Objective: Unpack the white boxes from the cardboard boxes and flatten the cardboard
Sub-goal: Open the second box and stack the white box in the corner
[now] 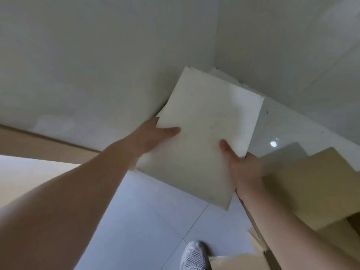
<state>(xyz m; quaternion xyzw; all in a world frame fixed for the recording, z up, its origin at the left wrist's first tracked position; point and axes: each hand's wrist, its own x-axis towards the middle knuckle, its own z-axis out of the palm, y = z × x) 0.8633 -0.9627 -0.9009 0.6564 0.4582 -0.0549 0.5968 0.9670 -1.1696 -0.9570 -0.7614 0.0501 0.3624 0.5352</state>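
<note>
Hands met on one flat white box (202,133), which was held tilted above the floor tiles (148,217) and aimed at the corner of the walls (215,55). The left hand (155,135) gripped the box's left edge, thumb laid across the top face and fingers hidden beneath; the right hand (241,170) pinched the near right edge the same way, thumb on top. Judging by the easy two-edge hold and the unbowed faces, the box was probably light and fairly stiff, smooth enough to slip, so opposite edges looked the sensible place to grip. Behind the box, in the corner, the edge of another white box (224,75) showed, just beside or touching the held one. To the right of the box lay an open cardboard box (311,184), its flaps spread; whether anything remained inside could not be told. More cardboard (48,145) lay to its left, and a grey shoe (194,256) stood below it.
</note>
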